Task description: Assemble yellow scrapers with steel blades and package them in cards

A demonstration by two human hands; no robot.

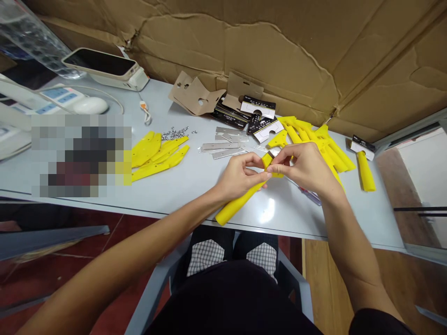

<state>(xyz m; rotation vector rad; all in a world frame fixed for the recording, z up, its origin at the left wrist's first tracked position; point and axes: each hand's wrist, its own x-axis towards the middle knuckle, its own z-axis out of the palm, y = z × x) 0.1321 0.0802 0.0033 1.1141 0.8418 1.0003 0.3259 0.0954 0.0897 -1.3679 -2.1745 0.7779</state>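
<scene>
My left hand [237,177] is wrapped round a yellow plastic scraper handle [240,203], which slants with its round end towards the table's front edge. At the handle's head, my right hand [303,165] is closed in a pinch against the yellow plastic. What its fingertips hold is hidden or too small to make out. Beyond the hands lie flat metal blades [223,146] and a scatter of small screws [175,133]. Flat yellow plastic pieces [150,153] are left of them. A tool with a translucent handle [310,196] shows partly under my right wrist.
More yellow handles [331,151] are piled at the right, beside one handle with a card [366,170]. Black-and-white printed cards [263,128] and brown cardboard pieces [199,95] lie at the back. A phone [101,63] rests on a white device. Cardboard sheeting [261,51] backs the table.
</scene>
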